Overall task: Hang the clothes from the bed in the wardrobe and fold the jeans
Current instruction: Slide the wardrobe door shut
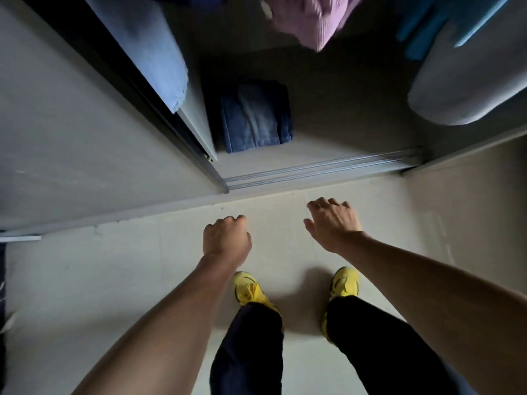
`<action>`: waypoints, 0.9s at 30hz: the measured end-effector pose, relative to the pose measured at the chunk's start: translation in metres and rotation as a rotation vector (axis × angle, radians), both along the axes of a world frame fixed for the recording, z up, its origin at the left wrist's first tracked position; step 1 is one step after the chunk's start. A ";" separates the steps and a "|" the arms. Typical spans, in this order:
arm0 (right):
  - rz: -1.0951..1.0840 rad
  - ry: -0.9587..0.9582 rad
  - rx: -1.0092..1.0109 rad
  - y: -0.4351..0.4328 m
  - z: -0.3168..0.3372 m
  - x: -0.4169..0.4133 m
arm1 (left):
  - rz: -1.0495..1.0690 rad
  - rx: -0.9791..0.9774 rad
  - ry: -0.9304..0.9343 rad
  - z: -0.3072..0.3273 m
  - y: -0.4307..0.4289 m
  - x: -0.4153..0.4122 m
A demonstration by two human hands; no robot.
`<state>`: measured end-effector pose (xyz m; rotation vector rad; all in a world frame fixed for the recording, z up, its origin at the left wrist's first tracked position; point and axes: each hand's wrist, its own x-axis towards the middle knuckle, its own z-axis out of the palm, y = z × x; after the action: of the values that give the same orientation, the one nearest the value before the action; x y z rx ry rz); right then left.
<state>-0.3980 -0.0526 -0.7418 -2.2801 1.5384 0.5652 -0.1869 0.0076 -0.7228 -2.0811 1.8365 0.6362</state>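
Though jeans [256,118] lie folded, pink garment [310,18] (blurred) cropped

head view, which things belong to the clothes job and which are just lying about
Job: folded jeans, pink garment, light blue garment, wardrobe.
Just there: yellow shoes, door track.
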 end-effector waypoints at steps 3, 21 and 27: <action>-0.015 -0.030 -0.015 0.020 0.070 0.006 | 0.002 -0.012 -0.022 0.069 0.021 0.005; 0.085 -0.246 -0.308 0.101 0.425 0.029 | 0.256 -0.445 -0.143 0.442 0.123 0.055; 0.165 -0.354 -0.510 0.080 0.536 0.082 | 0.227 -0.673 -0.187 0.552 0.116 0.112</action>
<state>-0.3159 0.0271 -0.2056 -2.7045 1.4408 -0.2241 -0.0751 0.1237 -0.1709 -2.6728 1.8862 -0.1754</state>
